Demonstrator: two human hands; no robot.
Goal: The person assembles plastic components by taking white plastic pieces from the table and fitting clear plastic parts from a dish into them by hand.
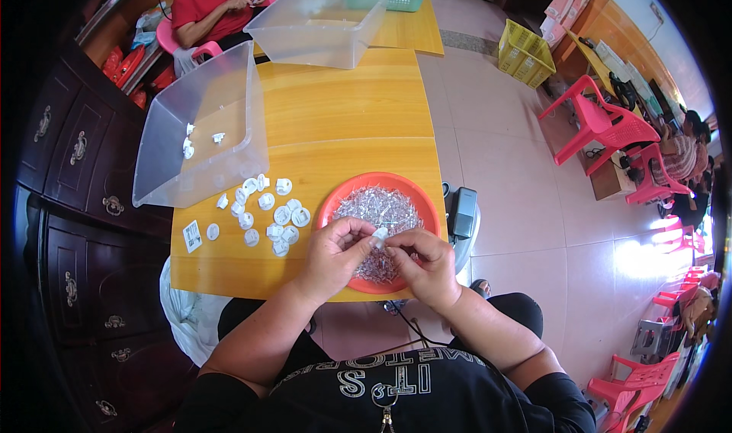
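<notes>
My left hand [335, 256] pinches a small white plastic part [380, 235] between thumb and fingers. Close against it, the fingertips of my right hand [424, 262] are pressed together at the part's side; whatever they grip is too small to make out. Both hands are over an orange-red round dish [429, 202] heaped with small clear slivers [370, 201]. Left of the dish, several white round plastic parts [282, 215] lie loose on the yellow wooden table [343, 105], some flat and some on their sides.
A clear bin [164, 170] with a few white parts stands at the table's left. Another clear bin [305, 46] and a green basket [404, 2] are farther back. A person in red [206, 14] sits at the far left. Pink chairs [598, 124] and a yellow crate [526, 56] stand to the right.
</notes>
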